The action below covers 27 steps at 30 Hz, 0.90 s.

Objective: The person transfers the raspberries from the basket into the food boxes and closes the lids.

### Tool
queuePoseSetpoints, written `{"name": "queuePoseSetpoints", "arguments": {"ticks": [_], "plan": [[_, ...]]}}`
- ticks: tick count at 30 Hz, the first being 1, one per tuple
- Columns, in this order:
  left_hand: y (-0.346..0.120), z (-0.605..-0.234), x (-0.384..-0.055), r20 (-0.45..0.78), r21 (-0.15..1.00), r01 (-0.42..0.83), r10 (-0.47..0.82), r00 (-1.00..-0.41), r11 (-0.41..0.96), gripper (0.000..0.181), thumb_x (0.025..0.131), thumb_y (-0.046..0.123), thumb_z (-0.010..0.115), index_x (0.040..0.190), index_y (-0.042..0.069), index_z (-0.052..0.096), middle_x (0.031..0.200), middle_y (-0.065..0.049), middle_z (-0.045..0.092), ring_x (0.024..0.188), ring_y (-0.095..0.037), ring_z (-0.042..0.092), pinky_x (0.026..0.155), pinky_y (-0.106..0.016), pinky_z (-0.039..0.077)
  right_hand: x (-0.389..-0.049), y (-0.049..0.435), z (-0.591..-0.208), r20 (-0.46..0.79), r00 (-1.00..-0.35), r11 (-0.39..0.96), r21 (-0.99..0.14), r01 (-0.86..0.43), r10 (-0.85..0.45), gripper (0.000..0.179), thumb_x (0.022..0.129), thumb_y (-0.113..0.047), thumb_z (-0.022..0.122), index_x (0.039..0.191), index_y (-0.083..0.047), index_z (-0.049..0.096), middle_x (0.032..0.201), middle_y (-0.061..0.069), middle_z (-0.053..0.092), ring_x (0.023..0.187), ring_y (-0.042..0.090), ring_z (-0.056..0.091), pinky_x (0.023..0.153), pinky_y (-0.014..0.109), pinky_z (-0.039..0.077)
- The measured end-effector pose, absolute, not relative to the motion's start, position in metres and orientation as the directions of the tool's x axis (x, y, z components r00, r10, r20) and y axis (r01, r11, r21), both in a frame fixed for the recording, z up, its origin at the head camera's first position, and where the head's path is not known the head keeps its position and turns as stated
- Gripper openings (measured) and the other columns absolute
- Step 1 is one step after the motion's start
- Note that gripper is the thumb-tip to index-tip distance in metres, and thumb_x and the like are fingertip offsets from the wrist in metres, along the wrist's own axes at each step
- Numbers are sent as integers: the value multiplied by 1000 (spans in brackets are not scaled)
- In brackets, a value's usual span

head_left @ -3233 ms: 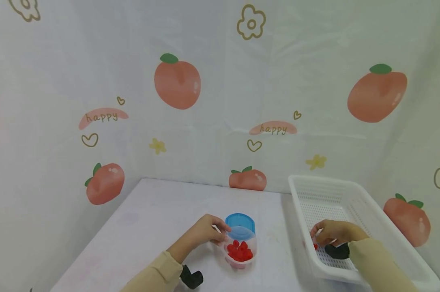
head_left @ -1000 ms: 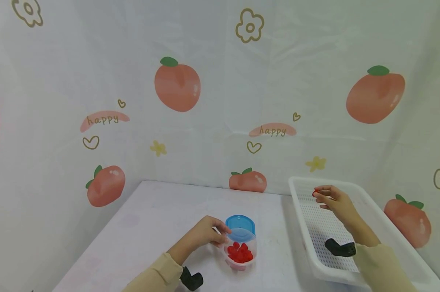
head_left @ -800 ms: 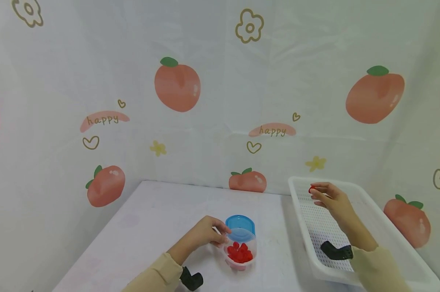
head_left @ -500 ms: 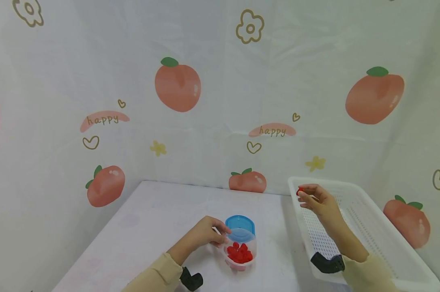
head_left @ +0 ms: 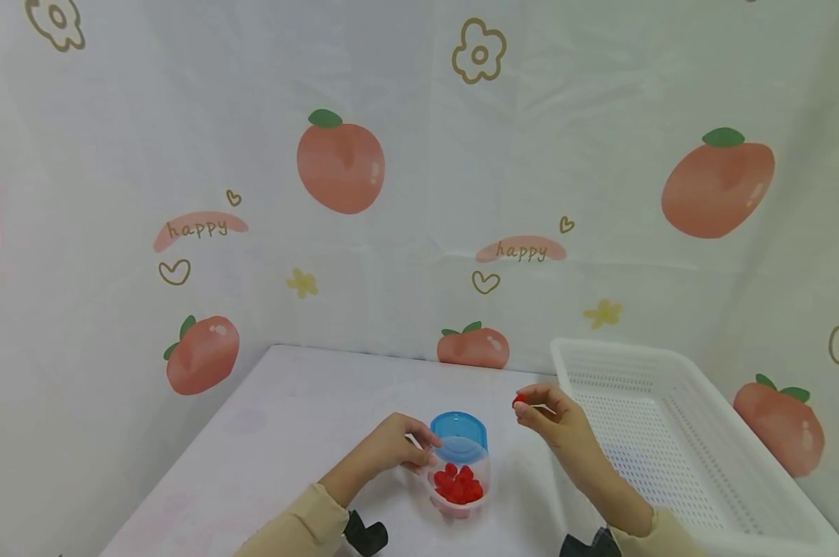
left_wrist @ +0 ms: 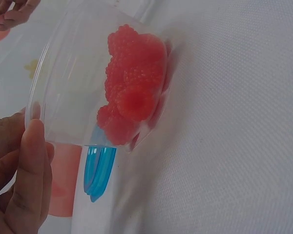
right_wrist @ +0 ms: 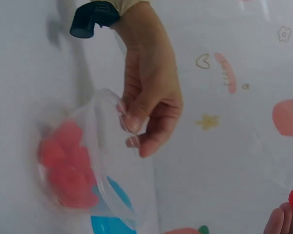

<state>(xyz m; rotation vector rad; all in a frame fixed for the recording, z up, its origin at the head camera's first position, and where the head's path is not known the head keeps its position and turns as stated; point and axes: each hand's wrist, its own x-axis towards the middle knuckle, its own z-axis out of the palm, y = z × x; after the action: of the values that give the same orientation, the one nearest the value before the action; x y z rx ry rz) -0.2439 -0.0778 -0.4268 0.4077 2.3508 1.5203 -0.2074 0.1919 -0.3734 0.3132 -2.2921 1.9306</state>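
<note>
A clear plastic cup (left_wrist: 75, 73) stands upright on the table with several red raspberries (left_wrist: 136, 73) in its bottom. My left hand (head_left: 397, 442) pinches the cup's rim between thumb and fingers, on its left side. To the right of the cup and above the table, my right hand (head_left: 558, 422) holds a single raspberry (head_left: 520, 401) at its fingertips. That same berry shows at the lower right edge of the right wrist view. Just behind the cup lies a blue plastic lid (head_left: 458, 427), partly seen through the cup's wall.
A white perforated plastic basket (head_left: 697, 363) stands at the right of the white-covered table (head_left: 308, 387). Behind hangs a white cloth (head_left: 419, 170) printed with fruit, hearts and flowers. A black wrist mount (head_left: 366, 534) is worn at each sleeve.
My right hand has risen out of the basket with a raspberry and moved left past the basket's rim, towards the cup. The left hand has stayed at the cup's rim.
</note>
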Motion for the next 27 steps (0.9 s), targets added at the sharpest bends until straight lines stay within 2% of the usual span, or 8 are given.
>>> {"name": "queuePoseSetpoints", "arguments": {"ticks": [6,13,27], "plan": [[-77,-428,-244,-105,916,66,395,-913,395,20,79,6,78,98,2,73,80,-6,64,64,-15,62,61,-27,59,-202,173,-388,101,-992,182,-977,-113,-77,30,90,-18,68,113,-1,58,105,9,61,93,17,65,85,24,56],[-79,-428,-244,-94,927,70,410,-907,368,22,79,5,77,100,-1,73,77,-5,63,62,-13,61,61,-27,59,-197,163,-407,34,-987,223,-972,-69,-158,33,89,-16,70,114,3,59,104,11,61,93,26,65,84,29,57],[-80,-426,-242,-86,929,76,412,-907,362,21,80,4,76,100,-1,73,76,-5,63,62,-13,61,61,-27,59,-199,158,-425,-29,-981,320,-947,-35,-193,35,86,-16,73,112,4,61,100,8,62,86,20,64,81,33,58]]}}
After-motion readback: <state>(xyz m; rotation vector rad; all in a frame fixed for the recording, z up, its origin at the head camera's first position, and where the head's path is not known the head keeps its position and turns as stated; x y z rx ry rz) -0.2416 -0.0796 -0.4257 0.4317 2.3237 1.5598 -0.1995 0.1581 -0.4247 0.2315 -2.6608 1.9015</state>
